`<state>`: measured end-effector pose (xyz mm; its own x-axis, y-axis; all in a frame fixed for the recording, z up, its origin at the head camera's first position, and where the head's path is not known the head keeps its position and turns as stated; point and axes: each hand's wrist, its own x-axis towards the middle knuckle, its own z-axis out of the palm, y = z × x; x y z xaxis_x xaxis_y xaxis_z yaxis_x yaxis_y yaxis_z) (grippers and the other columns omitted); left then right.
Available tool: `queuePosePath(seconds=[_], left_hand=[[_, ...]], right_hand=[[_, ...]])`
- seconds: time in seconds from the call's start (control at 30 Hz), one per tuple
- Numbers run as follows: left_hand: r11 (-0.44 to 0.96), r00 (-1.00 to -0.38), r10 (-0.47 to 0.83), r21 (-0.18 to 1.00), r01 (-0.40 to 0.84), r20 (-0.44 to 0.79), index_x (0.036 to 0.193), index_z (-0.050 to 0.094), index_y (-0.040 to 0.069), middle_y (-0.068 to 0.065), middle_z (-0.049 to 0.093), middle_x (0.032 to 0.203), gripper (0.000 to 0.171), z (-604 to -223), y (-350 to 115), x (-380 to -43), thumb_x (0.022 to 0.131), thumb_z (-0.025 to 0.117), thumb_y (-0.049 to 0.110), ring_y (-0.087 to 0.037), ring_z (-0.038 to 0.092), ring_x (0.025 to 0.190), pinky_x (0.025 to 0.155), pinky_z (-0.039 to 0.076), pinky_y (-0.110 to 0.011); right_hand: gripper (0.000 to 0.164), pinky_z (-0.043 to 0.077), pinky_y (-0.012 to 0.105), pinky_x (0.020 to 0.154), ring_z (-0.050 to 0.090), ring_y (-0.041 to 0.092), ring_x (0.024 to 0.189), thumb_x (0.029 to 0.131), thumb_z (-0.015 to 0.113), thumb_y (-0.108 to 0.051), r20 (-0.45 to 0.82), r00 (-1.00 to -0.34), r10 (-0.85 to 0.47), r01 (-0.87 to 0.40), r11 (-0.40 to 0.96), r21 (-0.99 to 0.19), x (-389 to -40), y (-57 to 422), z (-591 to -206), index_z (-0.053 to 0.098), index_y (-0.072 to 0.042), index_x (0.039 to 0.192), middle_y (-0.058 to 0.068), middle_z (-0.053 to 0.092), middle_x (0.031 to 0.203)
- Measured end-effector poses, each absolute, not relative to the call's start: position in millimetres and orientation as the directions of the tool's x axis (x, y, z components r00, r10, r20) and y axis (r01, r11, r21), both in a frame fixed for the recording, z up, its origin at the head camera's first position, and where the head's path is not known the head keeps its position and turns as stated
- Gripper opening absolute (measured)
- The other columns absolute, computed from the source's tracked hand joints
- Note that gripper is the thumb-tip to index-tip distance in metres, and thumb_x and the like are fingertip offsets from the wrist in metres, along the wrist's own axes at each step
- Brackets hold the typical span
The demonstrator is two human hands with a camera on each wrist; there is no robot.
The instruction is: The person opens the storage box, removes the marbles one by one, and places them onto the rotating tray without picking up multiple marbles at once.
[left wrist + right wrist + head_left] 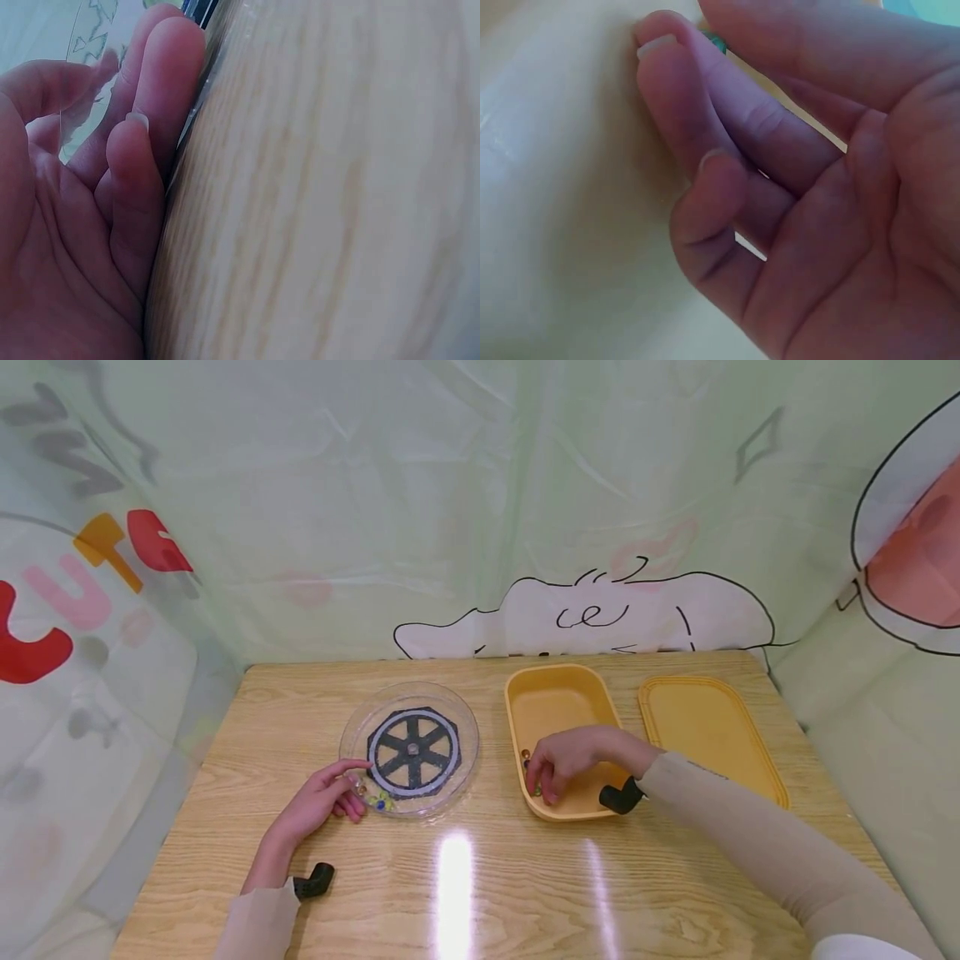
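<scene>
The head view shows, nearest, a wooden table (517, 893) under two beige sleeves (258, 922). The left hand (321, 797) grips the near-left rim of a clear round dish (405, 693), thumb over the edge and bent fingers against its outer wall. Inside the dish, small brown and yellow-green-and-blue pieces (381, 802) lie by that rim, beside a dark six-spoked wheel shape (414, 727). The right hand (567, 758) reaches into a yellow tray (558, 706), its thumb and finger nearly together, pinching a small green piece (718, 43); brown and dark pieces (526, 753) lie near its fingertips. Right of the tray rests a flat yellow panel (705, 735); behind hangs a printed cloth (375, 510).
</scene>
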<state>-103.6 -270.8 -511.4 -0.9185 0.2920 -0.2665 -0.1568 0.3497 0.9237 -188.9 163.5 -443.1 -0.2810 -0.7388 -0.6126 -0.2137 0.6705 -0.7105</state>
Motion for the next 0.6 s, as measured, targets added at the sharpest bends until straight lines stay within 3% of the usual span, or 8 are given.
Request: queuePosePath(seconds=[0.17, 0.4, 0.6], left_hand=[[0.355, -0.916, 0.287, 0.919, -0.171, -0.281, 0.141, 0.052, 0.008, -0.014, 0.070, 0.083, 0.035, -509.8, -270.3, -104.3, 0.109, 0.039, 0.017, -0.028, 0.069, 0.070, 0.062, 0.050, -0.029], [0.334, -0.919, 0.290, 0.928, -0.163, -0.266, 0.140, 0.053, 0.011, -0.015, 0.070, 0.084, 0.036, -509.4, -270.3, -103.8, 0.109, 0.042, 0.024, -0.029, 0.069, 0.070, 0.061, 0.050, -0.029], [0.327, -0.917, 0.294, 0.930, -0.167, -0.268, 0.141, 0.052, 0.010, -0.015, 0.070, 0.084, 0.036, -511.0, -270.7, -104.1, 0.109, 0.041, 0.023, -0.028, 0.069, 0.069, 0.061, 0.050, -0.029]], right_hand=[[0.022, 0.048, 0.024, 0.078, 0.064, 0.008, 0.078, 0.085, 0.073, 0.003, -0.607, -0.312, -0.730, -0.253, 0.680, -0.688, -189.6, 163.4, -443.9, 0.071, -0.008, 0.104, -0.002, 0.071, 0.083], [0.017, 0.043, 0.022, 0.065, 0.057, 0.007, 0.067, 0.085, 0.073, 0.000, -0.600, -0.336, -0.726, -0.312, 0.687, -0.656, -192.0, 163.9, -444.2, 0.069, -0.007, 0.100, -0.001, 0.067, 0.076], [0.013, 0.044, 0.021, 0.061, 0.063, 0.012, 0.063, 0.085, 0.069, 0.004, -0.593, -0.340, -0.730, -0.262, 0.679, -0.686, -190.8, 163.9, -445.9, 0.067, -0.004, 0.095, 0.003, 0.069, 0.069]])
